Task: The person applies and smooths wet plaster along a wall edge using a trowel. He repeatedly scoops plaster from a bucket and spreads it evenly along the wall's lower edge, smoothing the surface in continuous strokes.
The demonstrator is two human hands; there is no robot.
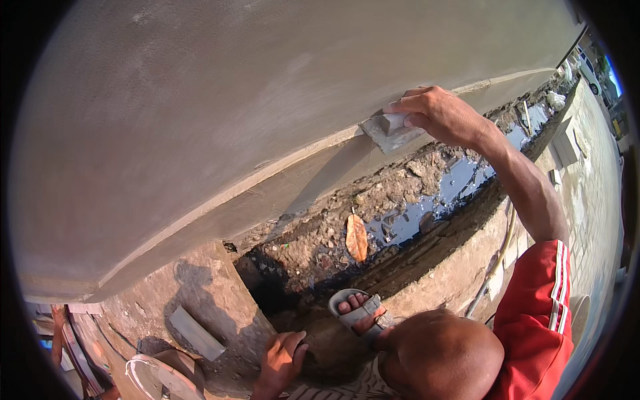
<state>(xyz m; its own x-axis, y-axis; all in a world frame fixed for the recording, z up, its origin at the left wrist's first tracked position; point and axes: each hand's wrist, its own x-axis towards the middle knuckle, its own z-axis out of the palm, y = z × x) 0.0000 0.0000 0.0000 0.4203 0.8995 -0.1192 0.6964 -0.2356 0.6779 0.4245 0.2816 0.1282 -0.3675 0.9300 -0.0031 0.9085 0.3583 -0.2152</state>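
Note:
My right hand (430,113) reaches from a red, white-striped sleeve (540,300) and grips a flat grey trowel (390,139), which lies against the lower strip of a smooth grey plastered wall (167,87), just under its narrow ledge. My left hand (283,357) is low at centre, fingers curled; what lies inside them is hidden. My bare knee (440,353) fills the bottom foreground, with my sandalled foot (357,310) beyond it. A grey flat bar (197,333) rests on the concrete left of my left hand.
A trench holds rubble, dark water (460,180) and a dry leaf (357,237). Concrete edging (427,280), a hose (500,260) and paving (590,193) run along the right, toward a white car (588,70). A bucket (157,373) stands bottom left, near another person's arm (59,320).

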